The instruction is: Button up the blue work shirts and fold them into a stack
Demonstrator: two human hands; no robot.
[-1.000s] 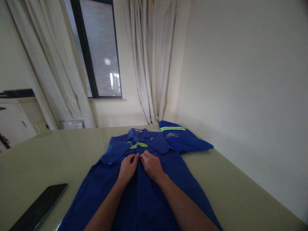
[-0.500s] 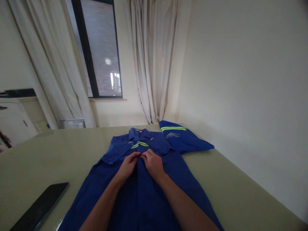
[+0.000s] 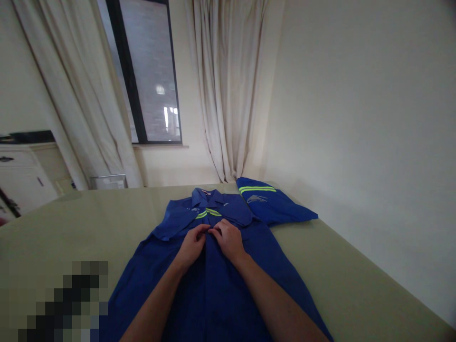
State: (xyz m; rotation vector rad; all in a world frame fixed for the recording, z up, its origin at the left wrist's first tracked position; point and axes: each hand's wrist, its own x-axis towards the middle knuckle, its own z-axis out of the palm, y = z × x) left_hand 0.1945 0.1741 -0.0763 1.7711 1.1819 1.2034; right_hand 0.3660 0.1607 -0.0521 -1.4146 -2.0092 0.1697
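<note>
Matt blue cloth garment (image 3: 231,294), smooth green tabletop (image 3: 356,280), softly creased fabric curtains (image 3: 228,90)

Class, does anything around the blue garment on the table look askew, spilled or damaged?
One thing looks askew: the striped blue piece juts out at the garment's upper right, with no matching piece at upper left. No spill or tear shows. The dark item is blurred.

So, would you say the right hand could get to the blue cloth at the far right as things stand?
Probably yes: only the low-lying blue garment is between the right hand and the blue cloth, though its fingers are at the garment's front.
</note>
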